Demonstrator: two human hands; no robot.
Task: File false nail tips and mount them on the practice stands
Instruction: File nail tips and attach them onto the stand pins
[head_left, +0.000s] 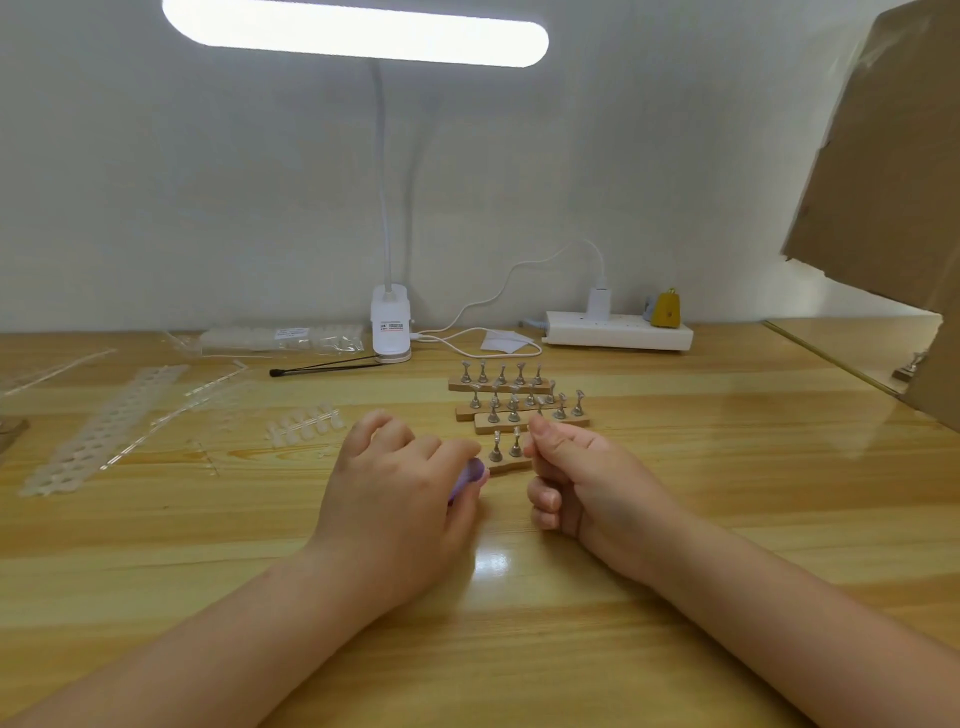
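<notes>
My left hand (400, 483) grips a purple nail file (467, 480), most of it hidden under the fingers. My right hand (576, 478) is curled, thumb against the forefinger, just right of the nearest practice stand (506, 457); whether it pinches a nail tip I cannot tell. That stand is a wooden strip with two metal holders showing. Several more wooden stands (514, 397) with metal holders lie in rows behind it. A row of clear false nail tips (306, 422) lies on the table left of the stands.
Strips of nail tip sprues (104, 431) and plastic bags (280, 338) lie at the left. A clip lamp (390, 325), a thin brush (327, 368), a white power strip (618, 332) and cable stand at the back. A cardboard sheet (883, 171) leans at the right.
</notes>
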